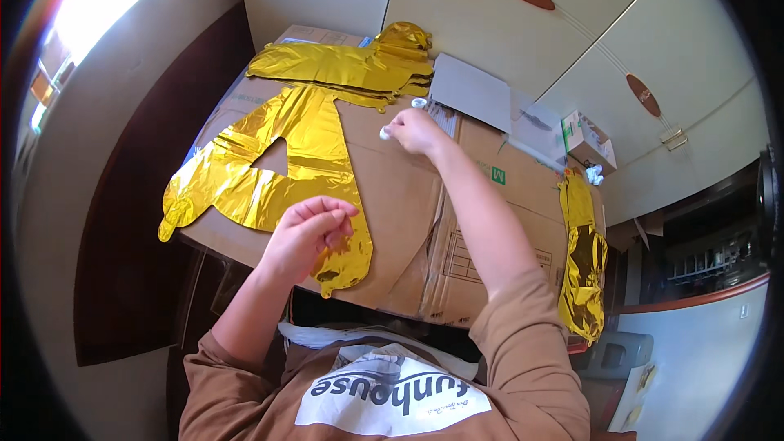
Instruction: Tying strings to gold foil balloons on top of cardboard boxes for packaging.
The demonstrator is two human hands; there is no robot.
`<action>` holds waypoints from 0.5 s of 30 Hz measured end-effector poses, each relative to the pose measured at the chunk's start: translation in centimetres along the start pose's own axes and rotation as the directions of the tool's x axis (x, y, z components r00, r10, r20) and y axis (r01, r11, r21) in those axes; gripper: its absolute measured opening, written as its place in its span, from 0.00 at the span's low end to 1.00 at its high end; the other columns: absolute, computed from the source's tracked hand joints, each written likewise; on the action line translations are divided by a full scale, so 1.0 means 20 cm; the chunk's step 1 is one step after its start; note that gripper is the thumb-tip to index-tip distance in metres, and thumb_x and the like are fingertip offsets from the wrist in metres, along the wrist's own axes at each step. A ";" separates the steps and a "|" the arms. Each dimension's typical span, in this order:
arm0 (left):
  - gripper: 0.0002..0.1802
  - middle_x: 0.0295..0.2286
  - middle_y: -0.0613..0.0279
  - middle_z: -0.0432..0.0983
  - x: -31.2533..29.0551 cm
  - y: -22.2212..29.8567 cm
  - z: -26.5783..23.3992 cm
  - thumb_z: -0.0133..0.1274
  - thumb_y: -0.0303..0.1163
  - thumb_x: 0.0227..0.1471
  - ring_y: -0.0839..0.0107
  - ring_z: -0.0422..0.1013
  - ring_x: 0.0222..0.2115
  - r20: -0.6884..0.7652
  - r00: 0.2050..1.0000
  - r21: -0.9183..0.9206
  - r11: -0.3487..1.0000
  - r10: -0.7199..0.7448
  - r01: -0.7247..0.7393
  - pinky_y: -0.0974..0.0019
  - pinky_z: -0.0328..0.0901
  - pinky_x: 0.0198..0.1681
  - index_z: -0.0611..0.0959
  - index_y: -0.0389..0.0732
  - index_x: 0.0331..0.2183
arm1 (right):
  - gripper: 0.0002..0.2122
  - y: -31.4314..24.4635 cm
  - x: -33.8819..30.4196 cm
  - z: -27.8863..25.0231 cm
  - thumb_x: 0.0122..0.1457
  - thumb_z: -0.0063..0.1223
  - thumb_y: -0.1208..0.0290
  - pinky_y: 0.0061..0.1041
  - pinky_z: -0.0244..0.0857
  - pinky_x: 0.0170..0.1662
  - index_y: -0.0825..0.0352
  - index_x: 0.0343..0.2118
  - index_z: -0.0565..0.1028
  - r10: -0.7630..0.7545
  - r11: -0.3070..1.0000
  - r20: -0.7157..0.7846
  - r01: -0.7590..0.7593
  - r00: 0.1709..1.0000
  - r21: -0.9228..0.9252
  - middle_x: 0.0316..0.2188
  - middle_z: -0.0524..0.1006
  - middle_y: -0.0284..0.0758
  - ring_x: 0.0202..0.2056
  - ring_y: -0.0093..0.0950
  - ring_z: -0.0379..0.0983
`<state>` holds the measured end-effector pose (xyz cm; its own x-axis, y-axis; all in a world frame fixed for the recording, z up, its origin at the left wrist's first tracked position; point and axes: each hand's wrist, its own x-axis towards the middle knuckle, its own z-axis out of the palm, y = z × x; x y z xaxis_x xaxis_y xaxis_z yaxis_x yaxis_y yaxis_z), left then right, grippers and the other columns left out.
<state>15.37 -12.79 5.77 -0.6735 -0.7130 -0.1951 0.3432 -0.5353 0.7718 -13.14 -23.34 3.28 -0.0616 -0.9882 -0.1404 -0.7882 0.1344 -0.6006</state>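
A flat gold foil balloon shaped like the letter A (237,188) lies on a cardboard surface (396,196). My left hand (309,237) is over its lower right leg, fingers curled and thumb pressed to the index finger. Whatever may be in that pinch is too small to make out. Farther off, my right hand (416,131) is closed, with a small white piece (385,134) at its fingertips. Just beyond it sits a small round white roll (420,103). Behind the letter, more flat gold foil balloons (343,65) are stacked.
Another gold foil balloon (583,261) hangs along the cardboard's right edge. A grey flat board (471,91) lies at the back, near an open white and green box (586,140) and a crumpled white wad (594,174). Cream cabinet doors (563,24) stand behind; a wall borders the left.
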 end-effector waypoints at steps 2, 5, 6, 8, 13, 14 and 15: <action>0.06 0.25 0.64 0.75 -0.02 -0.01 0.02 0.49 0.25 0.56 0.80 0.67 0.24 -0.004 1.000 0.019 1.000 0.017 -0.017 0.78 0.61 0.27 0.79 0.34 0.35 | 0.13 0.01 0.11 -0.01 0.52 0.59 0.63 0.23 0.66 0.29 0.70 0.21 0.76 0.079 0.953 -0.108 -0.107 0.991 -0.283 0.19 0.77 0.36 0.23 0.24 0.72; 0.06 0.24 0.67 0.74 -0.07 -0.02 0.00 0.50 0.25 0.55 0.82 0.65 0.23 -0.007 0.999 0.052 0.997 0.051 -0.051 0.80 0.58 0.26 0.80 0.35 0.35 | 0.14 0.03 0.14 0.01 0.48 0.63 0.61 0.26 0.69 0.30 0.70 0.24 0.79 0.089 0.875 -0.236 -0.189 0.968 -0.446 0.21 0.79 0.40 0.23 0.30 0.76; 0.06 0.24 0.67 0.74 -0.09 -0.03 0.00 0.50 0.25 0.55 0.83 0.64 0.23 -0.010 0.998 0.069 0.996 0.063 -0.062 0.80 0.58 0.26 0.80 0.35 0.35 | 0.14 0.06 0.15 0.01 0.48 0.62 0.60 0.27 0.69 0.29 0.70 0.24 0.80 0.114 0.896 -0.256 -0.211 0.960 -0.390 0.21 0.79 0.39 0.22 0.29 0.75; 0.07 0.24 0.67 0.74 -0.12 -0.02 0.02 0.50 0.25 0.55 0.83 0.64 0.23 0.009 0.997 0.092 0.993 0.076 -0.076 0.80 0.57 0.26 0.80 0.35 0.36 | 0.14 0.11 0.16 0.02 0.48 0.62 0.60 0.28 0.69 0.26 0.69 0.25 0.81 0.171 0.928 -0.296 -0.255 0.940 -0.272 0.21 0.79 0.37 0.19 0.29 0.74; 0.10 0.25 0.70 0.75 -0.23 -0.04 0.06 0.50 0.26 0.56 0.86 0.64 0.23 0.116 0.993 0.177 0.983 0.023 -0.043 0.81 0.59 0.26 0.80 0.35 0.40 | 0.14 0.14 -0.02 -0.03 0.49 0.58 0.62 0.29 0.70 0.39 0.69 0.31 0.80 0.198 0.980 -0.282 -0.180 0.939 0.090 0.31 0.80 0.44 0.36 0.35 0.77; 0.10 0.27 0.70 0.76 -0.26 -0.03 0.07 0.50 0.26 0.56 0.86 0.65 0.25 0.147 0.989 0.200 0.979 -0.002 -0.028 0.81 0.60 0.27 0.80 0.35 0.41 | 0.14 0.16 -0.10 -0.07 0.49 0.58 0.62 0.29 0.70 0.38 0.68 0.31 0.79 0.198 0.976 -0.294 -0.161 0.935 0.146 0.31 0.80 0.43 0.35 0.34 0.78; 0.10 0.27 0.70 0.76 -0.30 -0.02 0.08 0.50 0.26 0.56 0.86 0.66 0.25 0.173 0.983 0.275 0.962 -0.055 0.005 0.81 0.60 0.28 0.80 0.35 0.41 | 0.13 0.16 -0.19 -0.10 0.49 0.58 0.62 0.28 0.70 0.37 0.68 0.31 0.79 0.198 0.969 -0.303 -0.140 0.932 0.204 0.30 0.80 0.43 0.33 0.33 0.78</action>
<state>18.13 -7.52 7.59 -0.7944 -0.5936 -0.1292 0.1469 -0.3940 0.9073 -16.68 -19.27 3.55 -0.3993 -0.9168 -0.0112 -0.6303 0.2833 -0.7228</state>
